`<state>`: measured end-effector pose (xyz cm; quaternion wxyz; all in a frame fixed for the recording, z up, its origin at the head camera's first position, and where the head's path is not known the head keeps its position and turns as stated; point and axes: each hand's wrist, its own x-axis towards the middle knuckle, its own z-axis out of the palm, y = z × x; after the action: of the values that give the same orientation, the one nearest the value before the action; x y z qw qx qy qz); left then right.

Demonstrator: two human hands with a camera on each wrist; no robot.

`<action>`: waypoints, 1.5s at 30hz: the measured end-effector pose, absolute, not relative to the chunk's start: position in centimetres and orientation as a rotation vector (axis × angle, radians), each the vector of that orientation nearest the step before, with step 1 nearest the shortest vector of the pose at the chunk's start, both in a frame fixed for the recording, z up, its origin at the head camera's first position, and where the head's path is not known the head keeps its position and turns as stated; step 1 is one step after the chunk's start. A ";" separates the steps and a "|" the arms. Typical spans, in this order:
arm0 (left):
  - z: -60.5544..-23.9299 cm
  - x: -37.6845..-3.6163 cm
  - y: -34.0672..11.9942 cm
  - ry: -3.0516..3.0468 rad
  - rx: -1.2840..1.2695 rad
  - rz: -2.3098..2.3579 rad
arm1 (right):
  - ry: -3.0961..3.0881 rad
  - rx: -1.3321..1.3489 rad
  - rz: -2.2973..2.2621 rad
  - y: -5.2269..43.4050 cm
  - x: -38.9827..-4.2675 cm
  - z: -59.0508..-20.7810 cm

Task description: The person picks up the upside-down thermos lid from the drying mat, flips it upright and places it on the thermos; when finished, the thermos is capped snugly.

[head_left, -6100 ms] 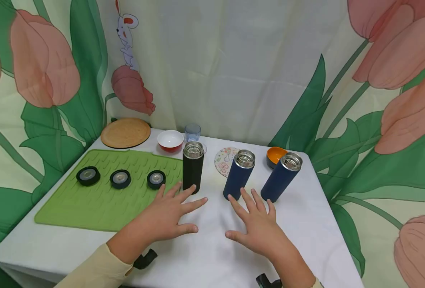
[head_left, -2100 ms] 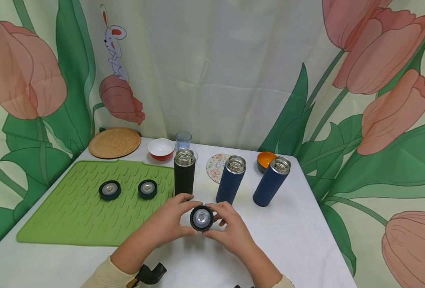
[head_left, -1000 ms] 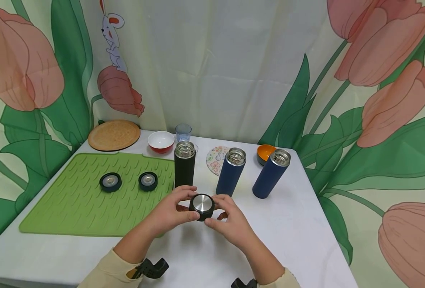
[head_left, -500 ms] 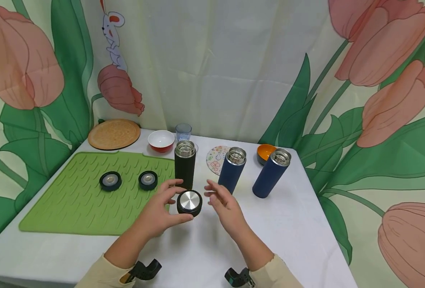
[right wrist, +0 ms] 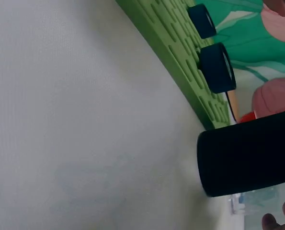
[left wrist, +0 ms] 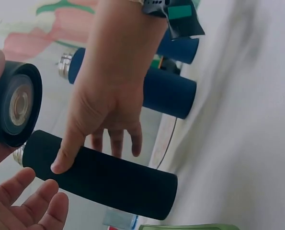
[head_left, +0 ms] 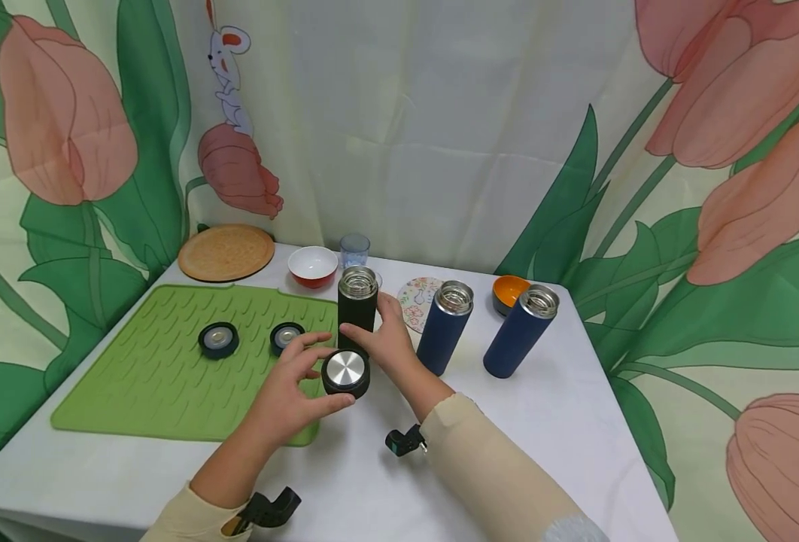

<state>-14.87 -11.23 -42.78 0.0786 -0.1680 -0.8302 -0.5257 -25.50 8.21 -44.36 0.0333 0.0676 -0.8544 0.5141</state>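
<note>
My left hand holds a black bottle lid, steel face up, between thumb and fingers just in front of the black bottle. The left wrist view shows that lid side-on. My right hand reaches across and grips the lower part of the open black bottle. Its thumb lies on the front and its fingers curl round the far side. Two open blue bottles stand to the right. In the right wrist view the black bottle fills the right side.
A green ribbed mat lies at the left with two more lids on it. Behind stand a wooden plate, a red-and-white bowl, a glass, a floral coaster and an orange bowl.
My right hand let go of the lid, moved forward and took hold of the black bottle. My left hand kept the lid, now steel side up, and shifted slightly left.
</note>
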 end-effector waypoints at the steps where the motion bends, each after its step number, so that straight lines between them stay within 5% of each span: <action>1: -42.8 -15.0 -11.1 -2.482 -0.498 -1.578 | -2.630 0.189 1.565 8.2 -25.7 -44.4; 10: -41.0 -16.9 -10.4 -2.366 -0.369 -1.673 | -2.618 0.117 1.569 8.3 -26.1 -44.6; 21: -36.1 -23.1 -9.4 -2.306 -0.354 -1.600 | -2.697 0.165 1.504 8.5 -25.8 -44.2; 45: -37.1 -28.1 -10.4 -2.598 -0.526 -1.571 | -2.705 0.186 1.551 8.6 -26.0 -44.6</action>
<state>-28.14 -10.41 -37.11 0.0300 -0.1707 -0.8428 -0.5096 -25.98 8.59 -44.57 0.0093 0.0595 -0.8659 0.4965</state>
